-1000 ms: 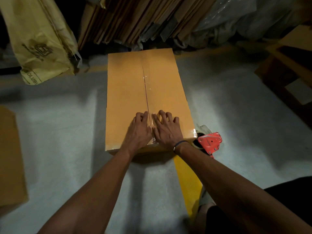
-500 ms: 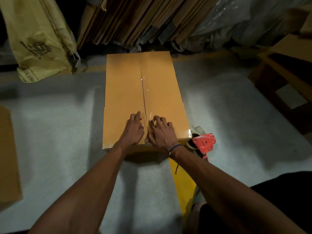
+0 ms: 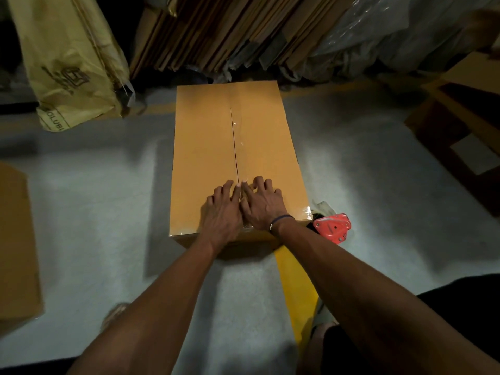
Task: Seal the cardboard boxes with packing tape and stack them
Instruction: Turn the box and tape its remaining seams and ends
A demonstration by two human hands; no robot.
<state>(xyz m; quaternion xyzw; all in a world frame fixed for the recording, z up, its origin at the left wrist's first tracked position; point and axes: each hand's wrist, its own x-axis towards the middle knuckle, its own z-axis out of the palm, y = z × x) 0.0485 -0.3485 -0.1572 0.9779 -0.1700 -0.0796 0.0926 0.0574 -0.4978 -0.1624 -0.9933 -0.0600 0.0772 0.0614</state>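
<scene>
Cardboard box (image 3: pixel 205 147) sits on the grey floor (image 3: pixel 89 212), centre of view, long side running away from the person. Flaps closed; clear tape (image 3: pixel 240 142) runs along the centre seam, glossy w/ a few glints, and more tape shines at the near right corner.

Both hands lie palm-down on the box top near its front edge, side by side, touching at the seam. Left hand (image 3: pixel 220 212) is on the left flap, fingers spread and only slightly bent, pressing flat, grasping nothing. Right hand (image 3: pixel 261 205) is on the right flap, fingers arched a bit more w/ tips on the cardboard, also holding nothing. Dark band on the right wrist.

Red tape dispenser (image 3: pixel 331 228) lies on the floor just beside the box's near right corner, apart from both hands. Yellow floor line (image 3: pixel 295 288) runs from under the box toward the person.

Further out: another brown box (image 3: pixel 16 239) at left edge, yellowish printed bag (image 3: pixel 67 63) back left, flattened cardboard sheets (image 3: pixel 221 31) leaning behind the box, plastic wrap (image 3: pixel 378 36) back right, wooden pallet (image 3: pixel 460 125) at right.
</scene>
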